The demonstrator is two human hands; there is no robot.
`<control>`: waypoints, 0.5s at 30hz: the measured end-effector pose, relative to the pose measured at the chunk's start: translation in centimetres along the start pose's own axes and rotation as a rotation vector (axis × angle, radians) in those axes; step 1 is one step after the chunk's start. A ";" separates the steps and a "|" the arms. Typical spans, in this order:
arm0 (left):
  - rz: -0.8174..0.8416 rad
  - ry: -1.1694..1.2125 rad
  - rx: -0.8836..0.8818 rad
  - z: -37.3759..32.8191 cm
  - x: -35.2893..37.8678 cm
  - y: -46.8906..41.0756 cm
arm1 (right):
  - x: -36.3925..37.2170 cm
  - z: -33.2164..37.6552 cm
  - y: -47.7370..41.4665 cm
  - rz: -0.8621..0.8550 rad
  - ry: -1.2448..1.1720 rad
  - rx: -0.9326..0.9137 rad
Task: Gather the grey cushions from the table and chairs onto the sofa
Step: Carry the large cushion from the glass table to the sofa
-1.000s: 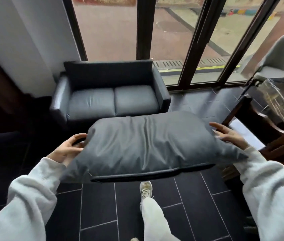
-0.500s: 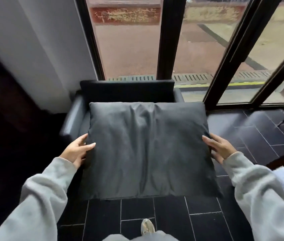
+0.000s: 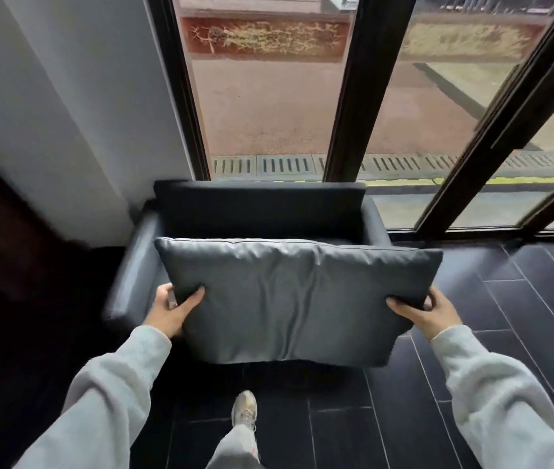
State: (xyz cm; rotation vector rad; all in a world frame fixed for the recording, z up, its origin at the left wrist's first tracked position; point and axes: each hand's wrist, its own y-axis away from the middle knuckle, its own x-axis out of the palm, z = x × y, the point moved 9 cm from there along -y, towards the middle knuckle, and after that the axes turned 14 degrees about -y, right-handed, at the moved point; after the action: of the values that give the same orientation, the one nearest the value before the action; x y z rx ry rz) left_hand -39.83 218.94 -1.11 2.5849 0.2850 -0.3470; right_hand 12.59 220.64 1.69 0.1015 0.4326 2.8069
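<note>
the grey cushion (image 3: 289, 299) was held up in the air in front of the person, between both hands, and it covered most of the seat of the dark sofa (image 3: 255, 204). whether the cushion touched the sofa could not be told, because the seat behind it was hidden. the left hand (image 3: 170, 309) gripped the left edge of the cushion, with the thumb pressed on the front face and the fingers curled behind it. the right hand (image 3: 428, 313) gripped the right edge in the same way, the thumb on the front and the other fingers around the side. the cushion was tilted, its top edge leaning away toward the backrest of the sofa, and its cover had soft wrinkles in the middle. both arms wore light grey sleeves (image 3: 106, 401). the sofa stood against a tall window (image 3: 262, 96) with dark frames, beside a white wall (image 3: 65, 96). below the cushion, one light shoe (image 3: 244, 409) stood on the dark tiled floor (image 3: 522, 299).
</note>
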 end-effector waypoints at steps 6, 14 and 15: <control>0.104 -0.142 0.033 -3.6 0.5 -10.3 | 1.9 1.7 -5.8 -0.155 0.008 0.027; 0.105 -0.196 0.086 -10.7 5.1 -21.3 | 4.4 4.8 -16.5 -0.152 0.113 0.017; 0.092 -0.179 0.085 -11.6 5.7 -22.7 | 4.4 5.1 -18.5 -0.165 0.114 0.021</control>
State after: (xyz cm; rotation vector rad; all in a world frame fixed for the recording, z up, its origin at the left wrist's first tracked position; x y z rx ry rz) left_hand -38.24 244.92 -3.58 2.6165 0.0893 -0.5642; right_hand 14.21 240.23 1.01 -0.0861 0.4739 2.6546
